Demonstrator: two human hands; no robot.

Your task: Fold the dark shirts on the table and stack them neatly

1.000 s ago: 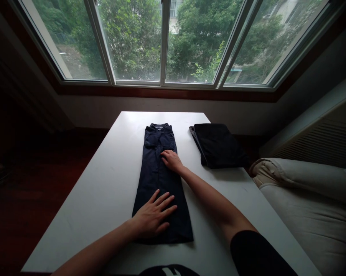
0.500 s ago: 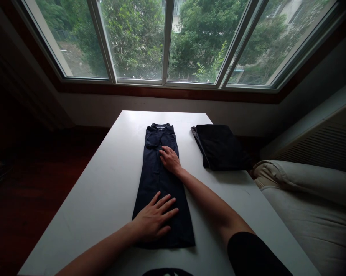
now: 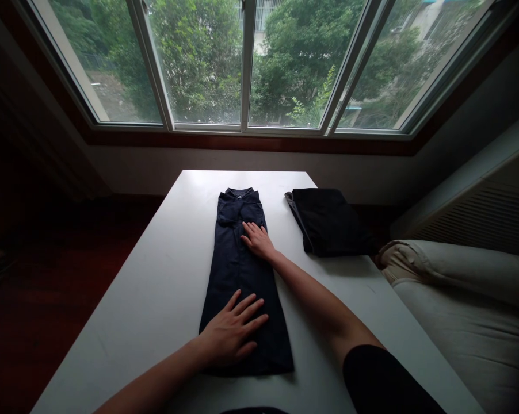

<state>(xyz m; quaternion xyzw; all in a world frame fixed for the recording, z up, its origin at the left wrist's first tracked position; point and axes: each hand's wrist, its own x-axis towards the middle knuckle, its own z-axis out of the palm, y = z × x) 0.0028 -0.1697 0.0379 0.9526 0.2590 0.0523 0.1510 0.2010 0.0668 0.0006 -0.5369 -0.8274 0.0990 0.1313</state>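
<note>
Looking from biggest to smallest, the white tabletop (image 3: 156, 287) fills the middle of the view, and the dark blue pants (image 3: 242, 276) lie on it in one long strip. The strip runs from 6 o'clock, near the person, up to 12 o'clock, toward the window (image 3: 246, 63). The waist end is at 12 o'clock and the leg ends are at 6 o'clock. The pants look folded in half the long way, one leg on top of the other, and the cloth looks flat and smooth.

A second folded dark cloth (image 3: 328, 221) lies at about 2 o'clock from the pants, near them but apart. A pale cushion (image 3: 458, 305) sits off the tabletop at 3 o'clock.

The left hand (image 3: 231, 336) lies flat on the leg end, fingers spread out, gripping nothing. The right hand (image 3: 257, 240) lies flat near the waist end, fingers also apart, just pressing down.

What could go wrong? If a hand slides while it pushes hard, I think the top leg could slip off the bottom one, and the edges would not match. A push to the side could bunch the cloth into a wrinkle. The leg ends lie close to the near edge of the tabletop, so a tug toward 6 o'clock might pull them over.
</note>
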